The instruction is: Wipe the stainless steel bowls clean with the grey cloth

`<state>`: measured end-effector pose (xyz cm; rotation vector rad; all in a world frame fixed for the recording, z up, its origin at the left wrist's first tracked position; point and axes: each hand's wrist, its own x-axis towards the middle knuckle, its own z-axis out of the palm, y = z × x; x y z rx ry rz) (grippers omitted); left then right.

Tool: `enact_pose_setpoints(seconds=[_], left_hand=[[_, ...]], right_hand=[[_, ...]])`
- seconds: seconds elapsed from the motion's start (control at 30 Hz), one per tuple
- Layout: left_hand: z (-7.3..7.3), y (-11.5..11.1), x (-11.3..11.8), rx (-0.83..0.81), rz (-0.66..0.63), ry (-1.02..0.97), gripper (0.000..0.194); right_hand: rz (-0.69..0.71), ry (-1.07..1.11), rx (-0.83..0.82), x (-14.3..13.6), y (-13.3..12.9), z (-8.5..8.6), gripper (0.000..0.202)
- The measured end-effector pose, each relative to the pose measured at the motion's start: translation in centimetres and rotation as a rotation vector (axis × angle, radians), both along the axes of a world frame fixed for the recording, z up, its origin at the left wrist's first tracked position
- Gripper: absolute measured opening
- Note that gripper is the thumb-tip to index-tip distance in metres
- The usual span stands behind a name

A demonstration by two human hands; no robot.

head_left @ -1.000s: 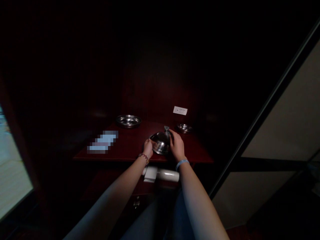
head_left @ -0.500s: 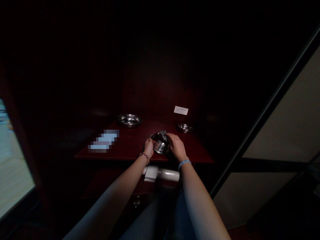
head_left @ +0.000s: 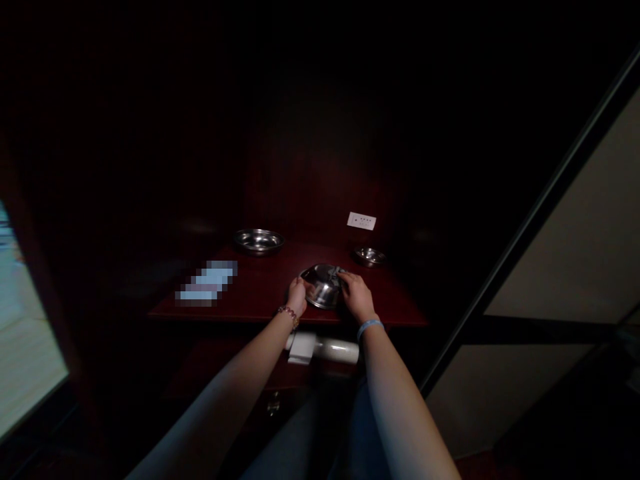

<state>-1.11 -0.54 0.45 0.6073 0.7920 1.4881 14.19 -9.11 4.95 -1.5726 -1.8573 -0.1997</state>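
Note:
A shiny steel bowl point(head_left: 324, 295) is tilted with its base up and toward the back, over the front of the dark red shelf point(head_left: 270, 293). My left hand point(head_left: 297, 296) grips its left rim, thumb against the outer side. On the bowl's right, my right hand point(head_left: 357, 296) has its fingers closed on a small crumpled grey cloth point(head_left: 336, 273), pressed against the base and upper side. Part of the cloth is hidden under the fingertips.
Behind stand a wide steel dish point(head_left: 259, 243) at left and a small steel bowl point(head_left: 370, 257) at right, below a white wall socket point(head_left: 362, 221). A blurred-out pale item point(head_left: 207, 283) lies front left. Under the shelf is a white cylindrical object point(head_left: 337, 351).
My right hand has slid slightly right and down with the cloth, showing more of the bowl's base. The left hand keeps its hold on the rim.

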Motion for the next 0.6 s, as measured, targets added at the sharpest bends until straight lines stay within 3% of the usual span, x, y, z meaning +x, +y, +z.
enact_pose_setpoints(seconds=[0.6], left_hand=[[0.30,-0.16,0.05,-0.004,0.021,-0.039,0.022]], right_hand=[[0.049,0.024,-0.008,-0.38,-0.21,0.66,0.048]])
